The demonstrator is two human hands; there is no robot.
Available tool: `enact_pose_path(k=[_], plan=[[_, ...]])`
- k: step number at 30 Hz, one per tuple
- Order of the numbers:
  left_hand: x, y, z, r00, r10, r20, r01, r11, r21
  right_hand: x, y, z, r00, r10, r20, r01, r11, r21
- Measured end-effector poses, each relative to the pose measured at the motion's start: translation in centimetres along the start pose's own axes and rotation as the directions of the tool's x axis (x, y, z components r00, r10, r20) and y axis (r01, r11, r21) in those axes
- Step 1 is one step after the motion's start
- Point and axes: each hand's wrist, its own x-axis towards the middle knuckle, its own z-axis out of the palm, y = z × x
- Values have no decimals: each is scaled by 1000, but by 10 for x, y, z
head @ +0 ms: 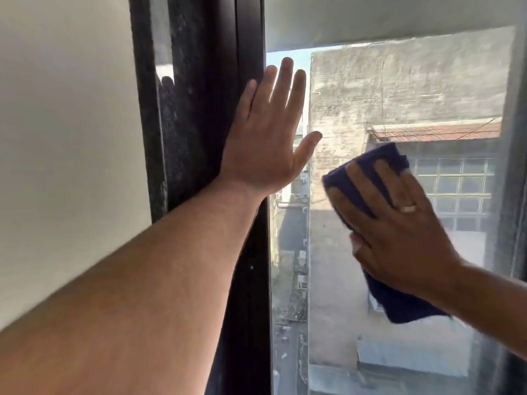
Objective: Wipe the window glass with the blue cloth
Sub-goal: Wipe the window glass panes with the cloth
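The window glass point(356, 280) fills the right half of the view, hazy and streaked. My right hand point(396, 223) presses the folded dark blue cloth point(368, 166) flat against the pane at mid height, fingers spread over it; the cloth's lower end hangs out below my wrist. A ring shows on one finger. My left hand point(268, 135) lies flat and open, fingers apart, half on the black window frame point(222, 81) and half on the pane's left edge, holding nothing.
A pale wall point(62, 138) stands left of the dark frame. Through the pane I see a grey concrete building, a red tiled roof and an alley far below. The right frame edge point(513, 166) borders the pane.
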Motion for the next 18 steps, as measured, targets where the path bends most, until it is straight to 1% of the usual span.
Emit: enact_pose_path(k=[1,2,3,4,5,6,7,9,10,12,13,14,15,16,17,18], plan=[[0,-1,0,1000,-1,2,1,1000,5,-6,-14,5,990,-143,21,143,990,-7],[1,-1,0,1000,-1,9,1,1000,7,-15,-20,9,943,-328,65,330,944,-20],[1,-1,0,1000,-3,19,3,1000,5,-22,-15,11,865,-490,111,496,867,-35],[0,-1,-1,1000,-7,24,7,1000,0,-26,-2,10,803,-583,126,592,805,-46],[0,1,0,1000,-9,20,9,1000,-5,-27,15,9,789,-603,117,611,790,-47],[-1,2,0,1000,-11,9,11,1000,-5,-25,31,8,816,-571,93,576,817,-37],[-1,2,0,1000,-11,-1,11,1000,-2,-20,48,6,864,-500,63,503,864,-32],[-1,2,0,1000,-11,-18,11,1000,-2,-3,77,0,957,-290,20,290,957,-26],[-1,2,0,1000,-10,-26,10,1000,-5,7,81,-3,984,-179,-1,179,984,-19],[-2,2,0,1000,-4,-26,4,1000,-7,21,60,-7,998,5,-58,-5,1000,-1],[-2,2,1,1000,-4,-29,4,1000,-7,21,40,-5,997,46,-60,-46,999,6],[-2,2,2,999,-3,-37,3,1000,-7,16,21,-2,999,9,-37,-9,1000,7],[-2,1,2,999,0,-46,0,1000,-5,6,6,2,993,-116,-3,116,993,-4],[-1,0,2,999,4,-49,-4,1000,-2,-8,-1,6,958,-282,42,284,958,-29],[-1,0,2,999,6,-40,-6,1000,-2,-22,3,8,898,-431,91,437,898,-53],[-1,0,1,1000,2,-27,-2,1000,-5,-32,17,7,840,-527,128,537,841,-66]])
